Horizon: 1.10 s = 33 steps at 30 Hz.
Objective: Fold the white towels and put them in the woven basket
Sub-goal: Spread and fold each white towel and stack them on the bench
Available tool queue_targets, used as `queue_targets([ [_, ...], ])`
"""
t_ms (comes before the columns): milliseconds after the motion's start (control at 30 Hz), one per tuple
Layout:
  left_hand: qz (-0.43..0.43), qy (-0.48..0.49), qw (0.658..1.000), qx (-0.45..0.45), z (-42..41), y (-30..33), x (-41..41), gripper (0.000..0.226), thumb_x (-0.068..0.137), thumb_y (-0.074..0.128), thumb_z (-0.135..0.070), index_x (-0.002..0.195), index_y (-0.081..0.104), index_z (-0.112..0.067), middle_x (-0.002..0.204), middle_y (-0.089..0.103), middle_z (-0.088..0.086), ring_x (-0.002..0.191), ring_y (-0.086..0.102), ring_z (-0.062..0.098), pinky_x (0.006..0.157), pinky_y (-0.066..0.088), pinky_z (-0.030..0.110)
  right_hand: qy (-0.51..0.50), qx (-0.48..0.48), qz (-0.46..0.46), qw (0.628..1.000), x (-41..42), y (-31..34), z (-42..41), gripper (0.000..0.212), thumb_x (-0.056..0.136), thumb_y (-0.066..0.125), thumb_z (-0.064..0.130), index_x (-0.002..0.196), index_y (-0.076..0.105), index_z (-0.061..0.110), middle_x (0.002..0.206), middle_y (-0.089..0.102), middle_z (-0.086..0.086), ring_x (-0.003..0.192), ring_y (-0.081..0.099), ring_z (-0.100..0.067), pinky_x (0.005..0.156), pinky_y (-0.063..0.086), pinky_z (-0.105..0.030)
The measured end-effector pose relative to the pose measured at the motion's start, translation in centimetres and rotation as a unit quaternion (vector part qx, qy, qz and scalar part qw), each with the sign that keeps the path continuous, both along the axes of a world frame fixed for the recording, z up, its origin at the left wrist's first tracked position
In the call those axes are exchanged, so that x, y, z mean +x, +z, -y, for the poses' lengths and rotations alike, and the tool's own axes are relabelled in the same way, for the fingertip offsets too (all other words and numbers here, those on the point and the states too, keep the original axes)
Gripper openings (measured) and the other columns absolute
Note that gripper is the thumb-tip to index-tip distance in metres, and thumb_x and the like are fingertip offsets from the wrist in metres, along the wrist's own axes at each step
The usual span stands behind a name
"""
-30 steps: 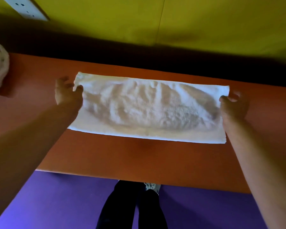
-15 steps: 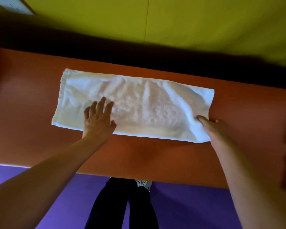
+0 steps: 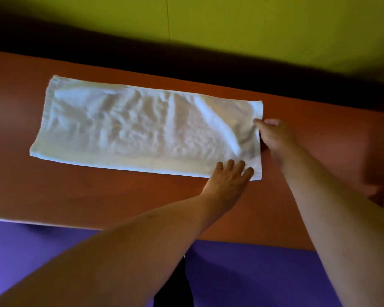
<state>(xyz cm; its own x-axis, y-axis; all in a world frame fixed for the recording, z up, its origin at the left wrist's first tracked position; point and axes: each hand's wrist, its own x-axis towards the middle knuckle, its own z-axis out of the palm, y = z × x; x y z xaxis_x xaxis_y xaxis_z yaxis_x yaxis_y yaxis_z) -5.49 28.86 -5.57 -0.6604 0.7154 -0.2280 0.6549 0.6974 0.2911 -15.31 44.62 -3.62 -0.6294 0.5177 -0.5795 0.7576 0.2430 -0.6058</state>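
My left hand [image 3: 228, 180] lies flat, fingers spread, on the white towel [image 3: 142, 129]; my right hand [image 3: 273, 135] pinches its right edge on the desk [image 3: 98, 196].

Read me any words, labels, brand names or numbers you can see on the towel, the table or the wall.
None: there is no readable text in this view.
The white towel shows no tag or print.
The orange table and the yellow-green wall are bare of writing.

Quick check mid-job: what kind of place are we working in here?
Probably an indoor room set up for folding, not clearly a home or a shop. An orange table stands against a yellow-green wall over a purple floor, with one white towel spread on it.
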Motion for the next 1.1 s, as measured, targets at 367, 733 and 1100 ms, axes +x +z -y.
queue_targets([
  [367, 0.102, 0.176, 0.967, 0.154, 1.9, 1.5, -2.4, 0.019, 0.089, 0.059, -0.009, 0.106, 0.05, -0.011, 0.087, 0.059, 0.005, 0.07, 0.059, 0.032, 0.055, 0.038, 0.036, 0.013, -0.039, -0.04, 0.998, -0.8, 0.6, -1.1, 0.009, 0.086, 0.071, 0.015, 0.083, 0.062, 0.015, 0.081, 0.063, -0.006, 0.075, 0.059, -0.023, 0.065, 0.042, -0.032],
  [733, 0.236, 0.472, 0.788, 0.318, 10.7, 10.1, -1.3, 0.022, 0.087, 0.049, -0.024, 0.076, 0.03, -0.025, 0.044, 0.04, -0.003, 0.042, 0.029, 0.019, 0.045, 0.023, 0.031, 0.018, -0.114, -0.01, 0.993, -3.8, 6.4, 10.0, 0.009, 0.088, 0.07, 0.02, 0.08, 0.067, 0.022, 0.09, 0.07, -0.005, 0.088, 0.068, -0.025, 0.08, 0.057, -0.04],
  [1100, 0.174, 0.608, 0.695, 0.343, 23.9, 12.2, -4.2, 0.031, 0.104, 0.048, -0.036, 0.084, 0.056, -0.013, 0.068, 0.069, -0.002, 0.058, 0.068, 0.007, 0.062, 0.058, 0.044, 0.077, -0.16, -0.058, 0.983, -10.4, 7.8, 27.1, 0.008, 0.081, 0.07, 0.012, 0.079, 0.071, 0.019, 0.082, 0.073, -0.01, 0.079, 0.074, -0.03, 0.076, 0.062, -0.041],
])
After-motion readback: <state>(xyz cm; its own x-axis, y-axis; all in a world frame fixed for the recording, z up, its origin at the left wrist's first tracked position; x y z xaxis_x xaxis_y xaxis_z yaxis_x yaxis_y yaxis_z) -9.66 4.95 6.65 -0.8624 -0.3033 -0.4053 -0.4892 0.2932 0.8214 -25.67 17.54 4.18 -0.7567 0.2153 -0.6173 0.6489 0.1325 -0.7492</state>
